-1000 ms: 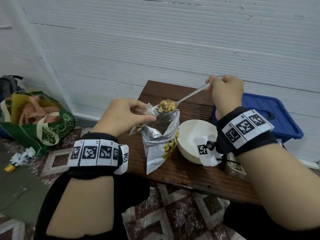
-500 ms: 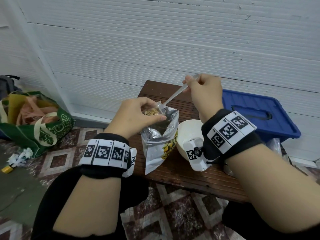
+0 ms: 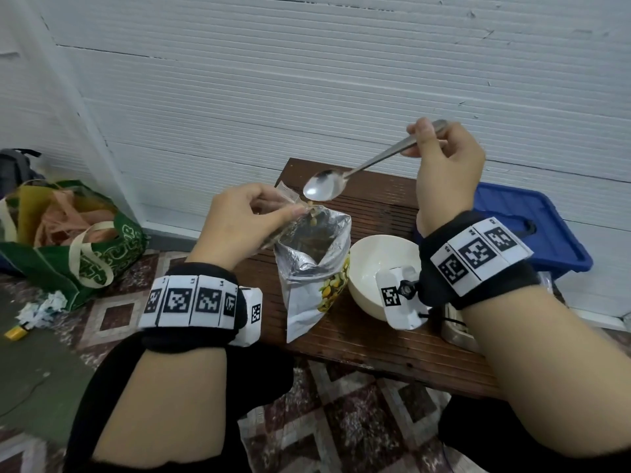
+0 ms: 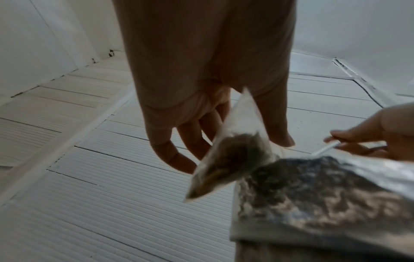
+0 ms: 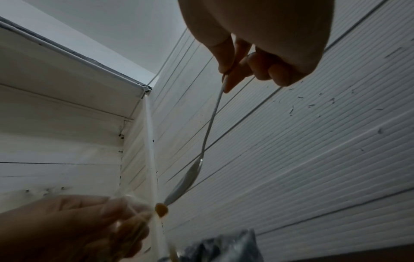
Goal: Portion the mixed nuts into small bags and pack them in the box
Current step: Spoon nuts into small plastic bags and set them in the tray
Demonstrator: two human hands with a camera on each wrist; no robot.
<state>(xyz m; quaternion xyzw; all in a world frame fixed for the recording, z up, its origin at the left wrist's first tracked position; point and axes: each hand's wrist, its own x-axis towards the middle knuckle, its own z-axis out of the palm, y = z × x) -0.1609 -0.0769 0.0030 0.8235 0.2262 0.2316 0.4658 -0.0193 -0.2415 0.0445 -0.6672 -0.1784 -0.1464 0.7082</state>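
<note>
My left hand (image 3: 246, 220) pinches a small clear bag (image 3: 290, 213) by its mouth, just above the open silver foil nut pouch (image 3: 307, 268) that stands on the wooden table (image 3: 375, 343). In the left wrist view the small bag (image 4: 230, 159) hangs from my fingers with nuts inside, beside the foil pouch (image 4: 325, 198). My right hand (image 3: 440, 155) grips a metal spoon (image 3: 358, 169) by its handle; its bowl is empty and tilted over the small bag. One nut (image 5: 161, 209) drops from the spoon tip (image 5: 186, 180). Nuts (image 3: 312, 218) show at the pouch mouth.
A white bowl (image 3: 375, 257) stands right of the pouch. Behind my right wrist lies a blue plastic lid or box (image 3: 532, 227). A green shopping bag (image 3: 71, 240) and crumpled paper (image 3: 44, 305) lie on the tiled floor at left. A white ribbed wall stands behind.
The spoon carried nuts from above the pouch to the small bag, tipped them in, and has now lifted up and right, empty. My left hand kept holding the small bag.
</note>
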